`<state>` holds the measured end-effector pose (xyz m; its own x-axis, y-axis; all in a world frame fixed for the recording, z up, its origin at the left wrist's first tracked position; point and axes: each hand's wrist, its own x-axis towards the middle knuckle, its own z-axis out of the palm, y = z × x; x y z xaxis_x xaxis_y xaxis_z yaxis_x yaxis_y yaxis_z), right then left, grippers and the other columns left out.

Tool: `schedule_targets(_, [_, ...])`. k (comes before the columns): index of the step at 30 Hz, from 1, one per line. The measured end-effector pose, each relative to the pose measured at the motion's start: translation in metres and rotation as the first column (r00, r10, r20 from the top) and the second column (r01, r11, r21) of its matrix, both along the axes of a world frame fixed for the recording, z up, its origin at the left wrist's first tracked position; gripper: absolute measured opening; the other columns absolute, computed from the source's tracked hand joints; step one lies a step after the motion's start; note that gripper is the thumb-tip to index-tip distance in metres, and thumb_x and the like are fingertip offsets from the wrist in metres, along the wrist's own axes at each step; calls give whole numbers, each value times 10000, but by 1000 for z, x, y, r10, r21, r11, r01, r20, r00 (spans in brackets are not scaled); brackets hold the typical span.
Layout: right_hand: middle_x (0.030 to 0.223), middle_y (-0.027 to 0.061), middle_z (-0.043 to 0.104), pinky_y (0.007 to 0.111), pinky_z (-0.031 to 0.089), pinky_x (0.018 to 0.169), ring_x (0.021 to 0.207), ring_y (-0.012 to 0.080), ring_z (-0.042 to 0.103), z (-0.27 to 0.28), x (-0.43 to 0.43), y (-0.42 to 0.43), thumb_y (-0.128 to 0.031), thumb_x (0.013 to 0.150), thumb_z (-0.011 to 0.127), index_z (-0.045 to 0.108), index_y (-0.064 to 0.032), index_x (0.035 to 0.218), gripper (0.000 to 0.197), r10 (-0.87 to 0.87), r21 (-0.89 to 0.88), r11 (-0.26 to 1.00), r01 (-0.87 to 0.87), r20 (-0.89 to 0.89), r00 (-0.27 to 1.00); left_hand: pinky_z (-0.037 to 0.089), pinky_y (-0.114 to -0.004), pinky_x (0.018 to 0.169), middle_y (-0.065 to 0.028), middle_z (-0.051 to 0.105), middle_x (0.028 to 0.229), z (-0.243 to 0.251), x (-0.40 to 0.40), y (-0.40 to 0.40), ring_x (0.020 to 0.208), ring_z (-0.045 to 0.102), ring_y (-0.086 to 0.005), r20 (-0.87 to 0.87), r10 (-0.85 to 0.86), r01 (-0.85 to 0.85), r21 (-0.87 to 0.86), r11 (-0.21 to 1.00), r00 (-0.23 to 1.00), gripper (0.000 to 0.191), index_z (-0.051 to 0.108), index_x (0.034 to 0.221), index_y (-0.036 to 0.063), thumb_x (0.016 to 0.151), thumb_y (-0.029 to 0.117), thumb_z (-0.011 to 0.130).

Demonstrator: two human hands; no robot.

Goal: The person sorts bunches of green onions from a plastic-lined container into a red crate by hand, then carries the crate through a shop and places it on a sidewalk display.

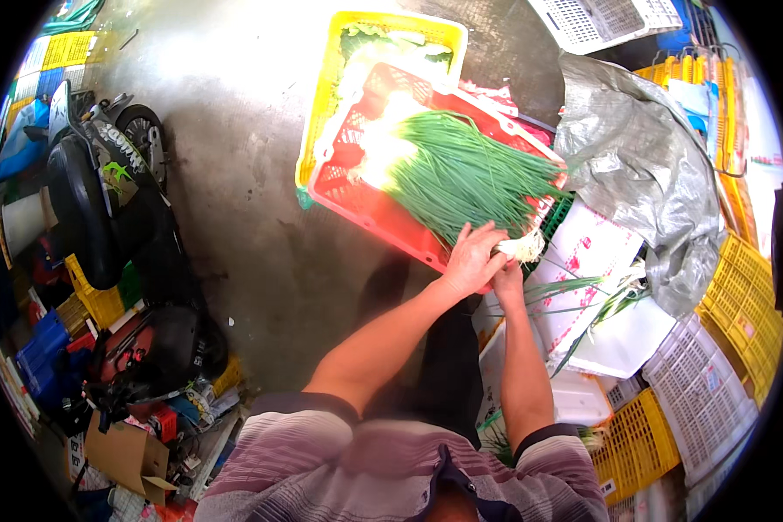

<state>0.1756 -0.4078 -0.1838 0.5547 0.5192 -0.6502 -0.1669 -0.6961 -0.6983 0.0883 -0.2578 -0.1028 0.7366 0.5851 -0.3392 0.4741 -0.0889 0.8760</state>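
Beside the near right corner of a red plastic crate (404, 235), my left hand (475, 258) is closed around a small bunch of spring onions (521, 248). Its white, rooted ends point right, and its leaves are mostly hidden behind my hands. Just under it, my right hand (509, 284) grips the same bunch close to the roots; its fingers are partly covered. A large heap of green onions (470, 169) fills the crate, white ends at the far left and leaves towards the right.
A yellow crate of leafy vegetables (316, 124) stands beyond the red one. Loose spring onions (607, 300) lie on a white printed foam box (581, 248) at right, beside a grey tarp (633, 156). A parked scooter (85, 202) and a cardboard box (127, 453) are at left.
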Motion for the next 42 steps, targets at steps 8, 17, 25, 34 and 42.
schedule_targets(8, [957, 108, 681, 333, 517, 753, 846, 203, 653, -47, 45, -84, 39, 743, 590, 614, -6, 1068, 329, -149, -208, 966, 152, 34, 988, 464, -297, 802, -78, 621, 997, 59, -16, 44, 871, 548, -131, 192, 575, -531, -235, 814, 796, 189, 592, 1079, 8, 960, 144, 536])
schedule_targets(17, [1030, 93, 671, 389, 526, 746, 898, 240, 651, -67, 35, -102, 49, 784, 617, 565, -30, 1123, 352, -377, -79, 926, 369, -158, 913, 541, -380, 703, -151, 606, 1187, 77, -46, 102, 978, 631, -253, 188, 896, -581, -704, 409, 403, 326, 489, 1234, 52, 995, 273, 471])
schedule_targets(25, [963, 178, 670, 427, 507, 793, 912, 363, 640, -79, 34, -115, -159, 778, 703, 586, -56, 1085, 345, -79, -204, 971, 122, 209, 975, 500, -418, 764, -109, 616, 1167, 44, -64, 108, 988, 607, -245, 14, 920, -516, -825, 232, 392, 365, 499, 1246, 73, 1001, 337, 433])
schedule_targets(34, [1049, 225, 639, 445, 502, 849, 973, 374, 622, -77, 33, -113, -267, 813, 678, 558, -58, 1121, 392, 75, -472, 881, 37, 217, 973, 391, -470, 1044, -128, 575, 1263, 81, -82, 126, 1186, 530, -270, 130, 919, -414, -863, 290, 373, 440, 501, 1261, 24, 994, 367, 438])
schedule_targets(42, [1320, 160, 519, 487, 405, 1001, 1207, 329, 490, -100, 27, -137, -314, 900, 530, 502, -91, 1287, 447, 471, -366, 873, -321, 464, 750, 520, -454, 743, -160, 604, 1131, -8, -52, 77, 885, 601, -250, -528, 597, -760, -606, 234, 604, 480, 406, 1344, 7, 957, 260, 537])
